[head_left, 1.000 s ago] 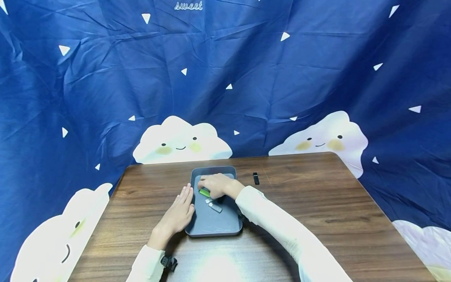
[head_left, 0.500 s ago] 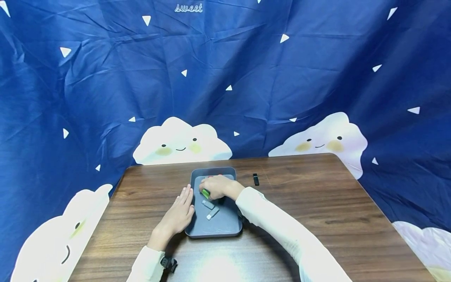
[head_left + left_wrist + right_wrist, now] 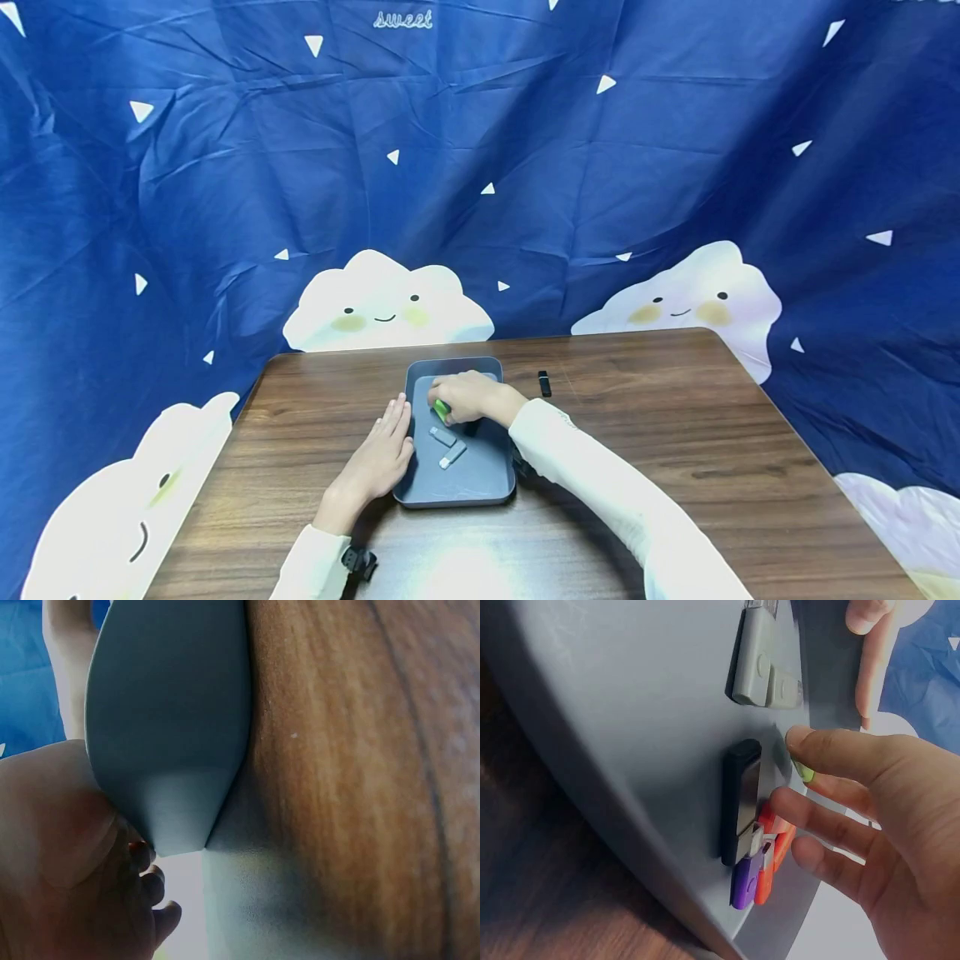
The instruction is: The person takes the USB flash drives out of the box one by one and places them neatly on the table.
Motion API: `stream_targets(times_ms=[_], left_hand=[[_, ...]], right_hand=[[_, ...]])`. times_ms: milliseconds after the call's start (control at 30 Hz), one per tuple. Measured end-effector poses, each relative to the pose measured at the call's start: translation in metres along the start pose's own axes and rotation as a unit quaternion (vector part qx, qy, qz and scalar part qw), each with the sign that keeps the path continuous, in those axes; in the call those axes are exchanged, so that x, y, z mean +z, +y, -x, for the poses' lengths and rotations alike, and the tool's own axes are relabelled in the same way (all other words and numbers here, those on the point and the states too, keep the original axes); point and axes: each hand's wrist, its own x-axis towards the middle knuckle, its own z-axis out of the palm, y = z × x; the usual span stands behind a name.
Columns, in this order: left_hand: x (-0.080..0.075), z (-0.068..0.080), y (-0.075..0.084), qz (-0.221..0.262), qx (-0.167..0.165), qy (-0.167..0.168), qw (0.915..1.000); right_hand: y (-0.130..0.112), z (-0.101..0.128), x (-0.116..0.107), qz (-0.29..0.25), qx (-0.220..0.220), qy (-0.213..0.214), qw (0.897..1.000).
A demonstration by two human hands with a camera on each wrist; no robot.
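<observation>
My right hand [image 3: 467, 395] reaches into a grey-blue tray [image 3: 454, 505] and pinches a green USB stick [image 3: 441, 409] between thumb and fingertips. In the right wrist view only a small end of the stick shows past the thumb. Two grey USB sticks [image 3: 452, 454] lie close together on the tray floor, nearer the person. Beneath my right fingers are a black USB stick [image 3: 741, 802], a purple one [image 3: 746, 881] and orange-red ones [image 3: 766, 881], partly covered by the fingers. My left hand [image 3: 377, 457] rests with straight fingers along the tray's left wall.
Another black USB stick [image 3: 544, 383] lies on the wooden table [image 3: 675, 433], right of the tray. A blue curtain [image 3: 540, 167] with white clouds hangs behind the table's far edge.
The two grey USB sticks have shifted towards the person and turned. My right hand has moved slightly right, and the green USB stick has tilted with it. The left hand stays put.
</observation>
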Motion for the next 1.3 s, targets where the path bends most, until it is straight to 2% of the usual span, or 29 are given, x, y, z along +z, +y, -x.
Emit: stream_targets(times_ms=[267, 567, 767, 1000, 1300], left_hand=[[0.0, -0.001, 0.001, -0.004, -0.004, -0.005, 1.0], [0.0, 0.0, 0.002, -0.002, 0.003, 0.007, 1.0], [-0.002, 0.0, 0.004, 0.001, 0.006, 0.012, 0.9999], [-0.002, -0.001, 0.002, 0.007, 0.004, 0.013, 0.9999], [0.005, 0.0, -0.005, 0.007, 0.026, 0.037, 0.999]], right_hand=[[0.005, 0.014, -0.006, -0.016, 0.002, 0.028, 0.999], [0.014, 0.03, -0.016, -0.051, 0.013, 0.047, 0.997], [0.019, 0.039, -0.022, -0.056, 0.024, 0.07, 0.996], [0.025, 0.049, -0.025, -0.036, 0.027, 0.087, 0.995], [0.034, 0.065, -0.028, -0.046, 0.024, 0.101, 0.994]])
